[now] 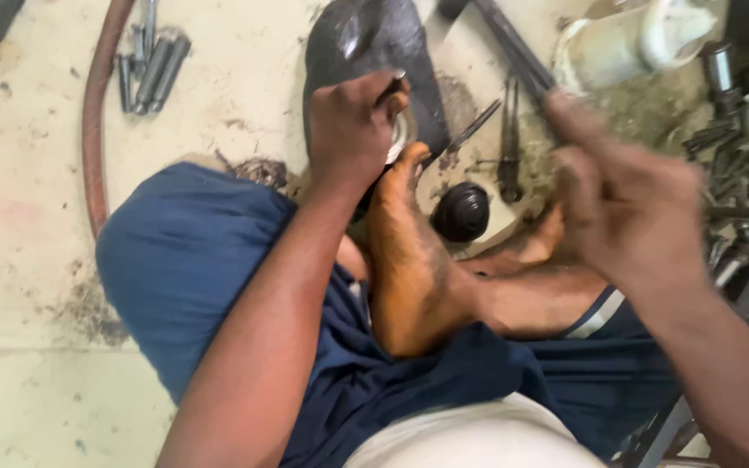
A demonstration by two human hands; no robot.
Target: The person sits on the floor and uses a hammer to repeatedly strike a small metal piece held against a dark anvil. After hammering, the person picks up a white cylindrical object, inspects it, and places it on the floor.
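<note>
A round shiny metal ring is held tight by the curled fingers of the left hand against the big dark greasy metal part by the foot, not yet freed, while a long dark metal rod is gripped in the blurry right hand.

The scene is lit evenly by soft, bright daylight; only faint shadows are cast. The right hand is heavily smeared by motion blur. Glare is seen on the black metal part.
</note>
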